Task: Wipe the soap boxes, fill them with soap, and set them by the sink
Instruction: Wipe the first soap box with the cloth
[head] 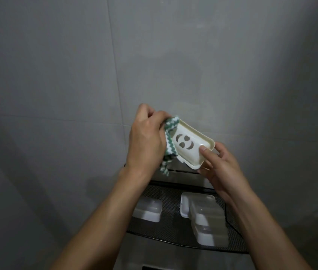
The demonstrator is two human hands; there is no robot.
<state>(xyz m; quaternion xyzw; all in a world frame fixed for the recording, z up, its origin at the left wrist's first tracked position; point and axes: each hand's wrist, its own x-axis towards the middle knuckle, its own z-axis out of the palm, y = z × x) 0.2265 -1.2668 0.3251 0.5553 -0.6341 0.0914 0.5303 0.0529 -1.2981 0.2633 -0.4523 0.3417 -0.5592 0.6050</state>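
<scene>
My right hand (218, 166) grips the near right corner of a cream soap box tray (190, 152) with cut-out drain holes, held tilted in the air in front of the wall. My left hand (147, 141) clutches a green-and-white zigzag cloth (170, 145) and presses it against the tray's left end. Part of the cloth hangs down below my left hand. Below, on a black mesh shelf (170, 221), rest a closed white soap box (149, 210) at the left, an open white tray (186, 203), and a translucent stacked soap box (208, 223) at the right.
A grey tiled wall (154, 55) fills the view ahead and to both sides. The mesh shelf has a raised black wire rim (230, 217) at its right. A metal surface (154, 254) lies beneath the shelf.
</scene>
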